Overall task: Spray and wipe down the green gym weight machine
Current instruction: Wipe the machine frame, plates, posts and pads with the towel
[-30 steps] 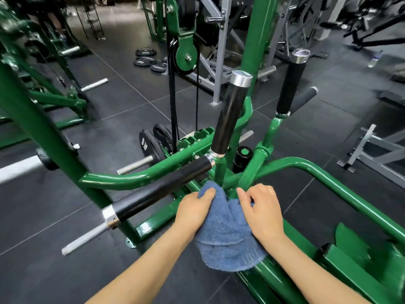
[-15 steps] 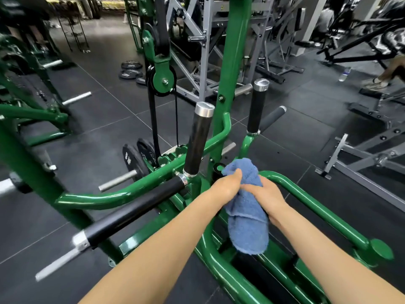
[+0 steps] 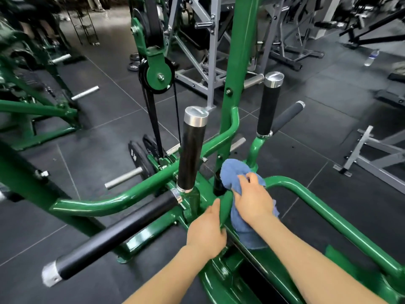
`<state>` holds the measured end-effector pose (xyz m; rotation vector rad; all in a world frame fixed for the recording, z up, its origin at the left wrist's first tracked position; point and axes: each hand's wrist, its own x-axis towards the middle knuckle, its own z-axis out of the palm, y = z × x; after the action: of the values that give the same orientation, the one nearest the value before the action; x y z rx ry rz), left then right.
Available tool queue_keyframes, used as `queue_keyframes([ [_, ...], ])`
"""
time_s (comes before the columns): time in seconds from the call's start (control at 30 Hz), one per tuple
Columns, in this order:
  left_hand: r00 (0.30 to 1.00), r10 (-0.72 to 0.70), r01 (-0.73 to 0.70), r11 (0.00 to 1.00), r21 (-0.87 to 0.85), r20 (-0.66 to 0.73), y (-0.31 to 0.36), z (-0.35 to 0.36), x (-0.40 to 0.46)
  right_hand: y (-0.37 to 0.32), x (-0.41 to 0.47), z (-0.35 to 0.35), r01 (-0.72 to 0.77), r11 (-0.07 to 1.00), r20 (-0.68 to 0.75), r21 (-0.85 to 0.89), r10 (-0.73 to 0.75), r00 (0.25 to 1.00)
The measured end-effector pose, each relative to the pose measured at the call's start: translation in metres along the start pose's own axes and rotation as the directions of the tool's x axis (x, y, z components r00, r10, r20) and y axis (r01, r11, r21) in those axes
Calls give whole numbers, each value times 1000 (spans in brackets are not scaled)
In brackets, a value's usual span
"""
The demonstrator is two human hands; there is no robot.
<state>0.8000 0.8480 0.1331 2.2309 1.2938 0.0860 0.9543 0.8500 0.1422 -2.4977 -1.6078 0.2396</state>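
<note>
The green gym weight machine (image 3: 317,207) fills the middle of the view, with glossy curved tubes and several black handles capped in silver. A blue towel (image 3: 232,172) is draped over the green tube at the centre. My right hand (image 3: 255,199) grips the towel and holds it against that tube. My left hand (image 3: 208,232) is off the towel, its fingers curled round the green tube just left of it. No spray bottle shows.
Black weight plates (image 3: 137,156) sit on a peg at the left of the frame. A belt and pulley (image 3: 158,75) rise behind. A grey rack (image 3: 210,51) stands at the back, a grey bench frame (image 3: 372,154) at right, another green machine (image 3: 32,110) at left.
My left hand has let go of the towel and moved down onto the green tube. My right hand now holds the towel alone, higher on the tube. The view has shifted.
</note>
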Motion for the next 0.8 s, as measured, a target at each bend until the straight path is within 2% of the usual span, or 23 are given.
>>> queue_keyframes([
  [0.13, 999, -19, 15, 997, -79, -40, -1, 0, 3, -5, 7, -10, -46, 999, 12, 23, 46, 999],
  [0.33, 993, -96, 93, 994, -52, -66, -3, 4, -2, -14, -40, -12, 175, 984, 120, 41, -179, 976],
  [0.47, 992, -103, 102, 995, -19, -67, -2, 5, -2, 8, 4, -26, 19, 998, 91, 61, -24, 996],
  [0.57, 992, -105, 104, 994, -24, -63, -3, 6, 1, 7, 19, -27, 0, 1000, 94, 11, -1, 996],
  [0.63, 989, -130, 126, 990, -64, -70, -4, 7, 1, -4, 9, -27, 41, 999, 109, -30, -38, 993],
  [0.7, 987, -139, 131, 987, -97, -77, -2, 6, -1, -14, -13, -24, 143, 988, 129, -65, -134, 983],
  [0.8, 985, -148, 139, 985, -98, -86, -1, 3, -7, -19, -48, -18, 304, 953, 179, 17, -302, 936],
])
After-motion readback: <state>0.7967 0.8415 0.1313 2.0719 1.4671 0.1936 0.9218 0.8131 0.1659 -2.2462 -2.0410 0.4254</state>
